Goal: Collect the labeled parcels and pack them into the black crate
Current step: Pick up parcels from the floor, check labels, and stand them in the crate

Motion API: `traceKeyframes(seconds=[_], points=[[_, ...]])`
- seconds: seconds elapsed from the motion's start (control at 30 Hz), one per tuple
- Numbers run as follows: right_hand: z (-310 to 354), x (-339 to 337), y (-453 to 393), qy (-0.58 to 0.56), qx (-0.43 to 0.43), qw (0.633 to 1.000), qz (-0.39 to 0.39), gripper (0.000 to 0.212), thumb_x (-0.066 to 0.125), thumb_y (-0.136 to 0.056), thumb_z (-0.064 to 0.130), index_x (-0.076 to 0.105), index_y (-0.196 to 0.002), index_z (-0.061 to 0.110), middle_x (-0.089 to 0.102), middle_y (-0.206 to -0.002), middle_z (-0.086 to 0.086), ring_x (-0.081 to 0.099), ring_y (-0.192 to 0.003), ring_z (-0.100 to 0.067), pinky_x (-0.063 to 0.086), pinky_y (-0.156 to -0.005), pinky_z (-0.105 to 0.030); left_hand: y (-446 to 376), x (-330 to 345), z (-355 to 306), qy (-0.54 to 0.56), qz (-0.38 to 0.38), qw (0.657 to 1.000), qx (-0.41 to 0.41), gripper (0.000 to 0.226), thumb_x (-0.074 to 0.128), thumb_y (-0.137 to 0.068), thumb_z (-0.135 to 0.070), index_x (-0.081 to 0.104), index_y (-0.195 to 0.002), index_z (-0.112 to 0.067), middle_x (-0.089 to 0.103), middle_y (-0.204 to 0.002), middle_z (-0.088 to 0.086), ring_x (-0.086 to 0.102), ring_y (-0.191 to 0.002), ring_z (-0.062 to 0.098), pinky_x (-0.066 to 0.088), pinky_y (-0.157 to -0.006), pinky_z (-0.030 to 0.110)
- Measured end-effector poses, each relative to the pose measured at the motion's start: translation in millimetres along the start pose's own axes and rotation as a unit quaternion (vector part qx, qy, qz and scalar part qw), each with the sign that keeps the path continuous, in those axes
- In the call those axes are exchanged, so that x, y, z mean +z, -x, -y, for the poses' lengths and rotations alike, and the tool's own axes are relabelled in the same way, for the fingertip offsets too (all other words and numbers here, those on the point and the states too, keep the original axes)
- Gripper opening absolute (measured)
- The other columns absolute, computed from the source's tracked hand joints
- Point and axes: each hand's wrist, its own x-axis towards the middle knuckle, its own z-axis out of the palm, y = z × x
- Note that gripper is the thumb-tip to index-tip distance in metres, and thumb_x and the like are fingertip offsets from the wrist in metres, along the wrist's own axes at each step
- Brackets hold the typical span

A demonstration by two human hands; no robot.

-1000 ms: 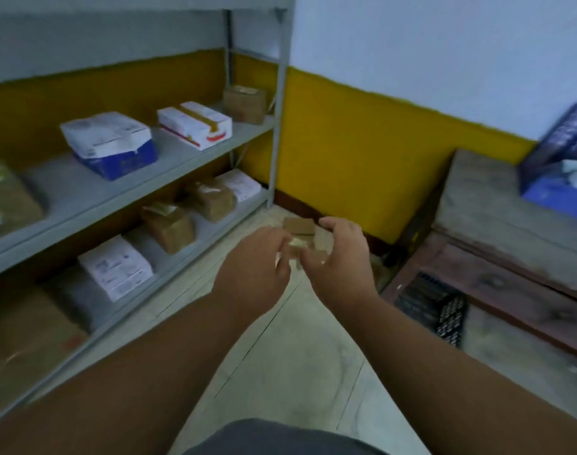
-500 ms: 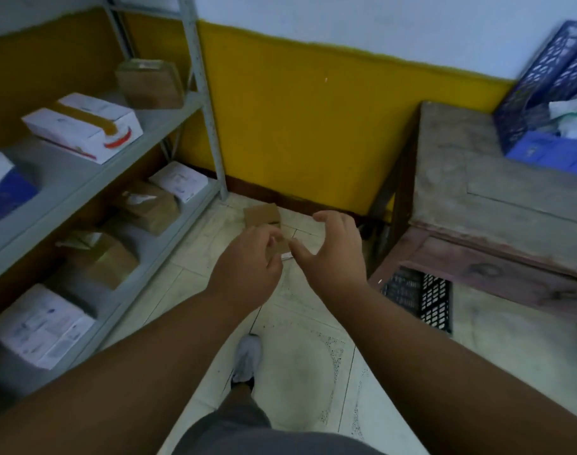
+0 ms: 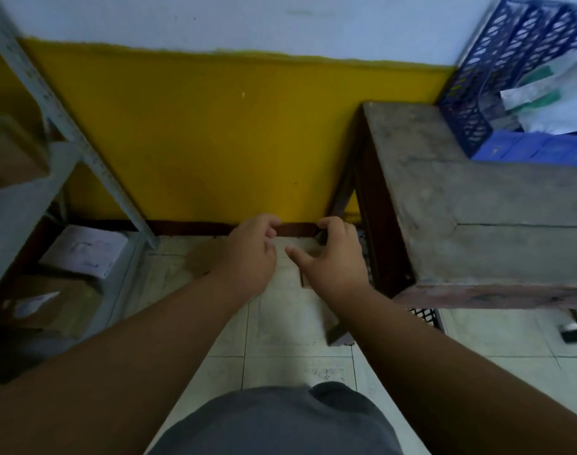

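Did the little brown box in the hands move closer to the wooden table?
Yes. The small brown box, between the left hand and right hand, now sits right beside the wooden table.

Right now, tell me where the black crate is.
The black crate sits on the floor under the wooden table, right of the right hand, mostly hidden.

No text is legible anywhere.

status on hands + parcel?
Left hand, right hand: both on small brown parcel, mostly hidden, blurred. Black crate under wooden table; table edge overhangs it.
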Motion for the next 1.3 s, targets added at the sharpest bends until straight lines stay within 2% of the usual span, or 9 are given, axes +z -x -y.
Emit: traceKeyframes(seconds=[0.17, 0.27, 0.47, 0.63, 0.8, 0.9, 1.03, 1.17, 1.3], points=[[-36, 21, -87, 0.024, 0.051, 0.998, -0.009, 0.065, 0.073, -0.077, 0.06, 0.048, -0.126, 0.026, 0.048, -0.124, 0.002, 0.052, -0.111, -0.018, 0.047, -0.081, -0.033, -85, 40, 18, 0.03, 0.081, 0.996, -0.037, 0.046, 0.042, -0.097, 0.001, 0.052, -0.133, -0.027, 0.055, -0.125, -0.001, 0.054, -0.106, 0.011, 0.047, -0.085, 0.03], [-62, 55, -144, -0.011, 0.063, 0.998, -0.006, 0.068, 0.075, -0.079, 0.054, 0.045, -0.131, 0.023, 0.049, -0.127, -0.001, 0.052, -0.115, -0.021, 0.051, -0.088, -0.04, -133, 63, 47, 0.034, 0.102, 0.993, -0.059, 0.049, 0.039, -0.098, 0.003, 0.053, -0.133, -0.026, 0.055, -0.13, -0.001, 0.051, -0.114, 0.012, 0.044, -0.088, 0.027], [-130, 151, -238, -0.079, 0.146, 0.986, -0.012, 0.066, 0.076, -0.081, 0.051, 0.046, -0.131, 0.02, 0.052, -0.126, -0.003, 0.053, -0.114, -0.02, 0.046, -0.084, -0.033, -231, 138, 127, 0.039, 0.14, 0.983, -0.108, 0.039, 0.038, -0.103, -0.007, 0.054, -0.132, -0.028, 0.057, -0.125, -0.006, 0.054, -0.108, 0.012, 0.044, -0.073, 0.02], [-237, 249, -291, -0.06, 0.222, 0.972, -0.048, 0.07, 0.075, -0.08, 0.055, 0.05, -0.133, 0.018, 0.054, -0.128, -0.003, 0.05, -0.103, -0.01, 0.039, -0.081, -0.026, -298, 259, 218, 0.054, 0.18, 0.975, -0.121, 0.033, 0.042, -0.103, -0.008, 0.055, -0.131, -0.02, 0.06, -0.129, 0.0, 0.056, -0.117, 0.017, 0.047, -0.095, 0.032], [-325, 326, -307, -0.028, 0.28, 0.959, -0.036, 0.074, 0.074, -0.077, 0.06, 0.045, -0.136, 0.026, 0.049, -0.138, -0.001, 0.052, -0.121, -0.021, 0.051, -0.092, -0.04, -323, 350, 297, -0.008, 0.204, 0.973, -0.11, 0.033, 0.043, -0.104, -0.015, 0.056, -0.133, -0.024, 0.062, -0.13, 0.001, 0.051, -0.101, 0.007, 0.035, -0.08, 0.017], [-389, 382, -301, -0.028, 0.326, 0.944, -0.034, 0.075, 0.075, -0.079, 0.056, 0.041, -0.139, 0.027, 0.047, -0.139, -0.001, 0.052, -0.115, -0.018, 0.051, -0.077, -0.026, -321, 413, 353, -0.038, 0.237, 0.964, -0.116, 0.033, 0.037, -0.107, -0.029, 0.062, -0.128, -0.023, 0.064, -0.129, 0.002, 0.053, -0.099, 0.008, 0.033, -0.077, 0.013], [-471, 447, -290, -0.078, 0.401, 0.912, -0.046, 0.086, 0.079, -0.079, 0.046, 0.032, -0.147, 0.025, 0.048, -0.142, -0.003, 0.053, -0.125, -0.026, 0.054, -0.097, -0.047, -315, 486, 418, 0.005, 0.262, 0.952, -0.16, 0.034, 0.04, -0.105, -0.03, 0.071, -0.119, -0.027, 0.064, -0.133, 0.001, 0.062, -0.11, 0.015, 0.044, -0.096, 0.026], [-545, 492, -280, -0.044, 0.384, 0.922, -0.006, 0.079, 0.077, -0.081, 0.046, 0.038, -0.146, 0.025, 0.047, -0.143, -0.004, 0.054, -0.123, -0.024, 0.053, -0.098, -0.047, -310, 556, 474, 0.054, 0.277, 0.932, -0.229, 0.042, 0.035, -0.104, -0.047, 0.071, -0.116, -0.031, 0.068, -0.123, 0.002, 0.061, -0.112, 0.021, 0.039, -0.089, 0.029], [-613, 519, -296, 0.056, 0.346, 0.936, 0.03, 0.074, 0.073, -0.083, 0.047, 0.042, -0.145, 0.021, 0.047, -0.142, -0.005, 0.052, -0.124, -0.025, 0.05, -0.097, -0.04, -310, 615, 508, 0.106, 0.311, 0.909, -0.256, 0.056, 0.029, -0.104, -0.049, 0.057, -0.133, -0.009, 0.061, -0.132, 0.016, 0.056, -0.122, 0.034, 0.044, -0.104, 0.049]])
